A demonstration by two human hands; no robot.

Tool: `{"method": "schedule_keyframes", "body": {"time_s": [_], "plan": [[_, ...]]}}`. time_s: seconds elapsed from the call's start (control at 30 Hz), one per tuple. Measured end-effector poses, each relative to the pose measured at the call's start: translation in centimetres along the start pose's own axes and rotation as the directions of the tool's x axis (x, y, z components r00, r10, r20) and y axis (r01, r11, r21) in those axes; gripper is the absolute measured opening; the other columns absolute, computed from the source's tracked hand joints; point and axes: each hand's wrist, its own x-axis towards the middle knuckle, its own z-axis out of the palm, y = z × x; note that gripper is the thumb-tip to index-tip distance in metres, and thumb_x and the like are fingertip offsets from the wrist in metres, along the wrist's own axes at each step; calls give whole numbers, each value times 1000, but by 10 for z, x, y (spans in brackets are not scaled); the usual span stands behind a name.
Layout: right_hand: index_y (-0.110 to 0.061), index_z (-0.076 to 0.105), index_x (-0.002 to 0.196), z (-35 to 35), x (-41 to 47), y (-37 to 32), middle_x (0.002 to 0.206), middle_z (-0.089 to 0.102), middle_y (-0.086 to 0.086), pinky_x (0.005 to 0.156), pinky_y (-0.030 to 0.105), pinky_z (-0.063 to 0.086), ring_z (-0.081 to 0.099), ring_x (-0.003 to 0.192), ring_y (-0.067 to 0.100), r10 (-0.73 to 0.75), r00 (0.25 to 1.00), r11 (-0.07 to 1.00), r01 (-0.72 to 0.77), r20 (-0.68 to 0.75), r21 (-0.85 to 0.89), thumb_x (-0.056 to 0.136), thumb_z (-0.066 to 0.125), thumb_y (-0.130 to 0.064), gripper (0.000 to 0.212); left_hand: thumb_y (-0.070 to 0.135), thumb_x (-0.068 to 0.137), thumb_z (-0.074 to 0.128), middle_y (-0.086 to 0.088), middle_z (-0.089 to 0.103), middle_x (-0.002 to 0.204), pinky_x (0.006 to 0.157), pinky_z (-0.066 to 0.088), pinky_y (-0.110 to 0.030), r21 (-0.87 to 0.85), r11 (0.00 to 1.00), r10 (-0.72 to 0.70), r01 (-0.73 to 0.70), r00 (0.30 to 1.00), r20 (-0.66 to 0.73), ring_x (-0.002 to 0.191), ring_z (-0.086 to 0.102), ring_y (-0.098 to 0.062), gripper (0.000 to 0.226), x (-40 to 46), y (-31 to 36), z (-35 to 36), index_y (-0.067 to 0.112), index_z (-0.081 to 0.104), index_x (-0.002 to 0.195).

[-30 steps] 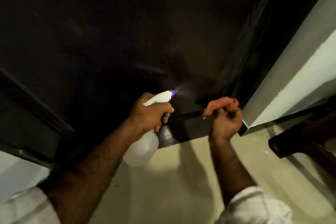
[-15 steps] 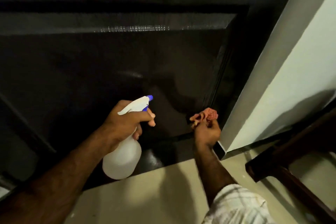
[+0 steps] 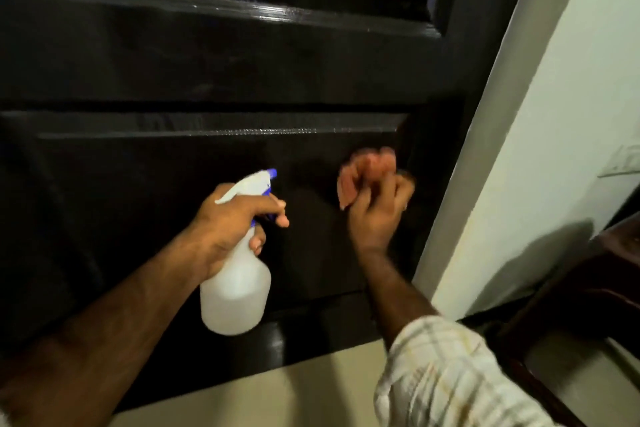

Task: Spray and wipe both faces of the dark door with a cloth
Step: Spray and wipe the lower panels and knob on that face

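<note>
Two bare hands are raised in front of the dark door [image 3: 173,55], which fills most of the view and shows two panels with glossy raised edges. The left hand [image 3: 232,226] grips the neck of a white spray bottle [image 3: 236,291]; its fingers are curled round the neck, and the index finger is stretched forward over the blue trigger. The blue nozzle points toward the lower panel of the door. The body of the bottle hangs below the hand and looks translucent. The right hand [image 3: 377,215] is closed round a reddish cloth [image 3: 363,172], which is bunched up and sticks out above the knuckles. This hand and the cloth are blurred, so I cannot tell if the cloth touches the door surface; it is at the right side of the lower panel, near the door edge. A checked sleeve [image 3: 446,378] covers the right forearm. A pale wall [image 3: 540,149] stands to the right of the door, and a pale floor [image 3: 294,395] lies below it.
</note>
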Motion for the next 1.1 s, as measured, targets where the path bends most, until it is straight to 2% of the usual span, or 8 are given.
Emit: {"method": "schedule_keyframes", "body": {"time_s": [0.07, 0.13, 0.23, 0.5, 0.6, 0.7, 0.87, 1.1], "plan": [[-12, 62, 140, -4, -70, 49, 129, 60, 27, 104, 42, 50, 62, 118, 41, 370, 929, 929, -369, 32, -31, 101, 59, -19, 40, 8, 90, 72, -30, 75, 91, 51, 39, -31, -1, 1000, -31, 31, 1000, -7, 39, 39, -23, 23, -7, -5, -6, -13, 68, 99], [-19, 64, 141, -11, -101, 90, 136, 66, 24, 108, 48, 51, 66, 120, 44, 725, 682, 689, -718, 94, -101, 107, 59, -24, 34, 7, 90, 72, -31, 75, 91, 50, 38, -31, -3, 998, -56, 56, 998, -15, 40, 39, -23, 22, -11, -6, -13, -12, 68, 99], [-19, 64, 108, -19, -67, 101, 115, 72, 11, 91, 46, 63, 71, 85, 31, 890, 403, 455, -823, 215, -340, 98, 75, -31, 19, 7, 90, 71, -30, 75, 92, 50, 38, -30, 14, 998, -54, 54, 998, -16, 39, 40, -23, 19, -10, 3, -20, -10, 70, 98], [-21, 73, 110, -22, 120, -48, 101, 71, 4, 79, 30, 47, 62, 85, 19, 352, 935, 925, -343, 32, -162, 100, 63, -28, 16, 10, 89, 72, -27, 76, 91, 50, 39, -30, -10, 999, 31, -31, 999, -16, 42, 40, -23, 20, -4, 47, -25, -7, 71, 99], [-14, 70, 123, -25, 103, -33, 111, 64, 12, 80, 36, 49, 62, 92, 26, 104, 993, 980, -94, 47, -177, 103, 61, -26, 25, 10, 87, 73, -26, 77, 91, 51, 40, -30, -30, 998, 54, -56, 998, -37, 41, 39, -23, 22, -10, 46, -29, -7, 71, 101], [-13, 63, 145, -26, 11, 30, 117, 62, 15, 86, 39, 49, 63, 100, 32, 266, 953, 949, -232, 148, -213, 103, 54, -22, 44, 10, 87, 74, -29, 76, 93, 51, 40, -30, -69, 997, 23, -25, 999, -25, 41, 40, -23, 26, -19, 34, -38, -8, 69, 104], [-14, 69, 142, -46, -94, 101, 132, 74, 15, 114, 49, 50, 68, 126, 39, 684, 632, 730, -587, 364, -351, 101, 65, -11, 41, 6, 92, 70, -30, 75, 92, 52, 38, -30, -14, 1000, 16, -16, 1000, 6, 42, 40, -23, 17, -23, -6, -51, -10, 70, 97], [-10, 69, 139, -29, -114, -34, 121, 80, 7, 106, 49, 57, 75, 114, 26, 684, 438, 578, -813, 583, -67, 104, 56, 9, 42, 21, 79, 72, -19, 78, 89, 49, 38, -28, 26, 1000, -5, 5, 1000, -12, 44, 45, -23, 24, -17, -16, -85, 0, 74, 90]]}}
